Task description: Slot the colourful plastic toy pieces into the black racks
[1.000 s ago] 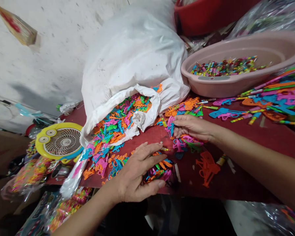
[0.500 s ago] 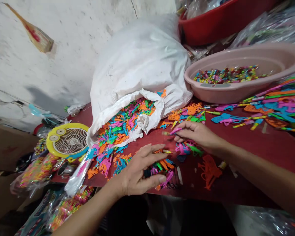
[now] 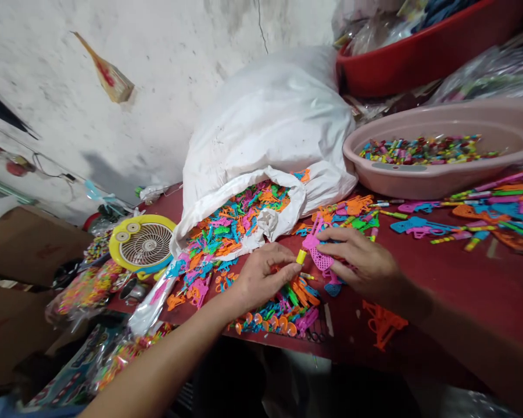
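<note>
1. Work in hand. The left hand [image 3: 261, 277] and right hand [image 3: 361, 255] meet above the red tabletop [image 3: 444, 284]; the step appears to be the handling of two small pieces at close quarters.

2. Left grip. Thumb and forefinger form a narrow pinch on a small yellow cylindrical piece [image 3: 301, 256], which projects beyond the fingertips.

3. Right grip. The fingers close on a pink latticed plastic piece [image 3: 323, 261], its slender end pointing up and away from the palm.

4. Relative position. The yellow piece lies just beside the pink one, between the hands; whether they touch or join cannot be told.

5. Demand. Further movement seems to call for light fingertip control and steady alignment.

6. Surroundings. Multicoloured plastic pieces [image 3: 303, 293] lie beneath and beside the left hand; an open white sack [image 3: 265, 128] stands behind.
</note>
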Demonstrator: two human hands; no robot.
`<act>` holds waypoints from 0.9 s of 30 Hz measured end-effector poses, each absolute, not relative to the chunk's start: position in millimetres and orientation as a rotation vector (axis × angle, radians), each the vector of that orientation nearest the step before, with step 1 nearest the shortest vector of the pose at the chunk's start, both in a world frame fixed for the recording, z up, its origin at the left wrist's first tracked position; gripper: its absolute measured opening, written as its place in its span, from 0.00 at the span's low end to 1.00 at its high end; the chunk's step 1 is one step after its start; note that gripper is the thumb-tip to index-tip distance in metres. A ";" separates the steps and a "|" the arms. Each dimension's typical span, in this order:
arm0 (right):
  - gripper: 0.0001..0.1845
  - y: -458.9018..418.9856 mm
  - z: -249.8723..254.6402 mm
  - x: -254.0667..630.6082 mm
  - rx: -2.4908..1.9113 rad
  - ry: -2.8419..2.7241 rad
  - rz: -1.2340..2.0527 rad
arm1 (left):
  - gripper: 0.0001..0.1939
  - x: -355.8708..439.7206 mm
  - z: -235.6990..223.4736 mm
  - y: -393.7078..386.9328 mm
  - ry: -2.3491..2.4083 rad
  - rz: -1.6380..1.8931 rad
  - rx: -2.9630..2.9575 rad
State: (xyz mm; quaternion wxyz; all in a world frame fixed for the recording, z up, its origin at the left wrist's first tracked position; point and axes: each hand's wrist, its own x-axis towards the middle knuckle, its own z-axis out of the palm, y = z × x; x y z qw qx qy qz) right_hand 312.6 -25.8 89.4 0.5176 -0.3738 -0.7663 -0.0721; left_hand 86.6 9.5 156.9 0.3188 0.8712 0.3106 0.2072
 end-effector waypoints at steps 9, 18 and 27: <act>0.24 -47.3 104.5 306.2 -0.996 -1.564 0.063 | 0.09 89.5 151.3 10.8 0.863 0.664 2.149; 0.17 -31.5 111.3 294.2 -0.978 -1.397 1.059 | 0.14 90.4 149.7 12.4 0.661 0.528 2.254; 0.18 -29.4 106.1 289.2 -0.936 -1.145 1.325 | 0.14 83.6 143.3 9.7 0.756 0.465 2.532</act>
